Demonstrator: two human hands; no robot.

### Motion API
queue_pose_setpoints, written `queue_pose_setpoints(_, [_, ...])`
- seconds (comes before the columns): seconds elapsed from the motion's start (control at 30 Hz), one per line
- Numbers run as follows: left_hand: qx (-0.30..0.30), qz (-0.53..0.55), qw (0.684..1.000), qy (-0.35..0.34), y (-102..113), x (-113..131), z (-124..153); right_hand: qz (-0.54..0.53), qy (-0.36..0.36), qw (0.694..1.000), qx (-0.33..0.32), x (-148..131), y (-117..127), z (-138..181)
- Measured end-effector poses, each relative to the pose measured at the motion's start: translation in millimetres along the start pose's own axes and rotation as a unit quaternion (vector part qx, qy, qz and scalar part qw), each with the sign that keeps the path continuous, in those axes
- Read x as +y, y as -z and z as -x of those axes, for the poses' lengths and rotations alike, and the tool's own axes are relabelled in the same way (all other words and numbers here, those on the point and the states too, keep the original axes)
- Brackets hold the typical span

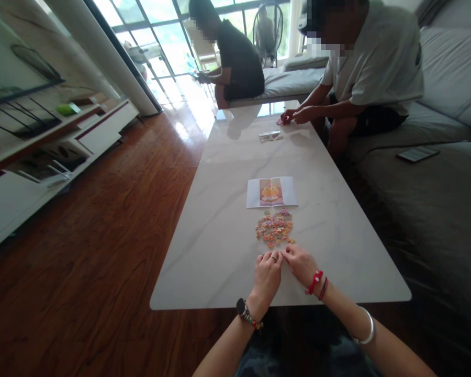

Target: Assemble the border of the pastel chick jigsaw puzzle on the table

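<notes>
A heap of small coloured puzzle pieces (275, 228) lies on the white marble table (220, 230), just beyond my hands. My left hand (267, 272) rests knuckles-up with its fingers curled, fingertips meeting those of my right hand (299, 262), which is also pinched. Both close on something tiny near the heap's front edge; I cannot make it out. Beyond the heap lies a white sheet with a printed picture (271, 191).
At the table's far end a seated person's hands (294, 115) work on small pieces, beside a small packet (270, 136). Another person sits further back by the windows. A grey sofa (427, 199) runs along the right, with a dark tablet (417, 153). Shelving stands at left.
</notes>
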State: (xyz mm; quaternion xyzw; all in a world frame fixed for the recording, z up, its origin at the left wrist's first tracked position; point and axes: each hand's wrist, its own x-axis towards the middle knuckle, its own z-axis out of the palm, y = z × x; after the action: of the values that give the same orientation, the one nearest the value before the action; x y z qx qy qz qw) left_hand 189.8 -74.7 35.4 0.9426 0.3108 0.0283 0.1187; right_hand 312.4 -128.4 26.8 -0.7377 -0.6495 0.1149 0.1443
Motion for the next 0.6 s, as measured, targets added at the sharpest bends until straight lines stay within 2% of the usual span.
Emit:
queue_pose_setpoints(0.13, [-0.014,0.054,0.998,0.029,14.9,-11.8,-25.3,-0.072,0.018,0.997,0.013,8.9,8.8,-12.2])
queue_pose_setpoints(0.27, [0.023,0.098,0.991,0.087,38.2,-33.1,-69.3,-0.118,-0.046,0.989,0.081,33.9,34.5,-55.3])
queue_pose_setpoints(0.37, [0.055,0.097,0.988,0.109,49.8,-49.3,-103.2,-0.093,-0.061,0.990,0.085,52.9,48.6,-92.2])
queue_pose_setpoints(0.5, [0.062,0.107,0.985,0.120,49.2,-65.7,-137.3,-0.082,-0.038,0.994,0.065,68.2,47.2,-129.1])
queue_pose_setpoints(0.6, [0.060,0.114,0.984,0.120,41.8,-72.3,-151.4,-0.075,-0.015,0.996,0.044,71.3,39.5,-144.5])
